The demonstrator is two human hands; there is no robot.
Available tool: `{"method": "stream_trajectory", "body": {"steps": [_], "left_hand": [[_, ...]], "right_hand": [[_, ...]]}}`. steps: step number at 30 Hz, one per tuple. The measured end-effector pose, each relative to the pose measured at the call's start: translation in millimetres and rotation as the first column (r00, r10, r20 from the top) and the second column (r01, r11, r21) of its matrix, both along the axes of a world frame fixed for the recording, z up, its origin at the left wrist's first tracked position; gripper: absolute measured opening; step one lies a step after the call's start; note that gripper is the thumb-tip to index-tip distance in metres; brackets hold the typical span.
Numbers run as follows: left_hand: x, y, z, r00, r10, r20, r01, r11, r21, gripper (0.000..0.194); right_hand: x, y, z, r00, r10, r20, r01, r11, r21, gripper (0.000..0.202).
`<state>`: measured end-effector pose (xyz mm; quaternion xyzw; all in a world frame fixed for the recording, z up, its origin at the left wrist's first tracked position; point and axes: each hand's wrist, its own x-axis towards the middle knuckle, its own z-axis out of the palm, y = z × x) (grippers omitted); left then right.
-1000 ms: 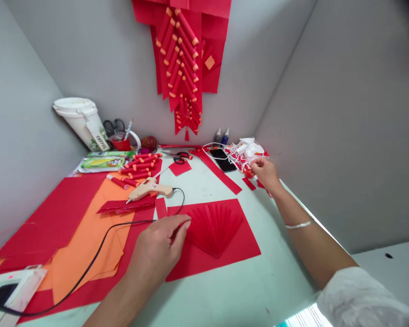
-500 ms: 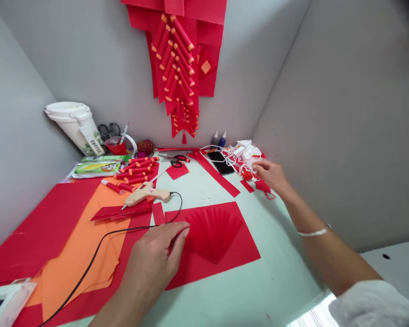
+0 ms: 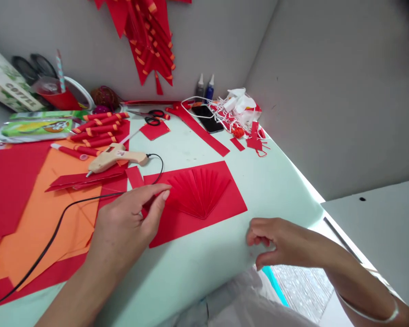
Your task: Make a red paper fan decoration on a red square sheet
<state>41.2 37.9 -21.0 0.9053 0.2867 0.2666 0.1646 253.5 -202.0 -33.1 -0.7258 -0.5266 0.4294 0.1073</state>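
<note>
A pleated red paper fan (image 3: 202, 193) lies spread on a red paper sheet (image 3: 230, 204) in the middle of the table. My left hand (image 3: 131, 222) hovers at the sheet's left side, thumb and forefinger pinched close to the fan's left edge; whatever is between the tips is too small to make out. Over the table's front edge, right of the sheet, is my right hand (image 3: 272, 240), fingers curled and thumb held apart, with nothing in it. A cream glue gun (image 3: 117, 157) lies on its side beyond my left hand, its black cord running left.
Red paper rolls with orange ends (image 3: 100, 129) are piled at the left, beside orange sheets (image 3: 68, 218). Scissors (image 3: 153, 118), a black phone (image 3: 207, 119), two small bottles (image 3: 209, 88) and a heap of white paper scraps (image 3: 238, 106) lie toward the back wall.
My right hand has left the scrap heap and come down to the table's front edge. The view has tilted downward and turned right; my left hand keeps its pinch beside the fan.
</note>
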Motion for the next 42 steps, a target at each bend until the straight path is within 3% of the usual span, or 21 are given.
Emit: {"method": "stream_trajectory", "body": {"steps": [7,12,18,22,25,31,37,42], "left_hand": [[0.6,-0.3,1.0,1.0,0.012,-0.014,-0.012,1.0,0.006,0.028],[0.0,0.9,1.7,0.999,0.031,-0.023,-0.031,0.999,-0.007,0.03],[0.0,1.6,-0.2,0.999,0.03,-0.021,-0.03,1.0,0.003,0.027],[-0.7,2.5,-1.6,0.998,0.056,-0.032,-0.057,0.998,-0.012,0.026],[-1.3,2.7,-2.0,0.998,0.058,-0.034,-0.059,0.998,-0.024,0.027],[-0.7,1.6,2.6,0.999,0.037,-0.024,-0.038,0.999,-0.026,0.028],[0.6,2.0,1.9,0.999,0.029,-0.02,-0.029,0.999,-0.026,0.03],[2.0,2.4,-0.9,0.999,0.025,-0.034,-0.026,0.999,-0.041,0.03]], "right_hand": [[-16.2,-11.0,-9.2,0.998,-0.061,-0.012,0.062,0.997,0.04,0.006],[-17.1,-14.3,-9.8,0.996,-0.059,-0.06,0.064,0.994,0.09,0.006],[-8.7,0.9,-22.5,0.946,-0.315,0.078,0.283,0.918,0.279,0.009],[-7.2,11.7,-27.6,0.947,-0.293,0.129,0.235,0.911,0.34,0.009],[-0.7,12.1,-24.9,0.953,-0.255,0.164,0.178,0.909,0.376,0.015],[29.9,-2.3,-9.0,0.846,-0.479,0.235,0.372,0.845,0.383,0.018],[29.7,-13.0,-15.4,0.881,-0.435,0.187,0.367,0.876,0.313,0.019],[18.3,-3.4,-24.0,0.906,-0.375,0.198,0.298,0.895,0.333,0.018]]}}
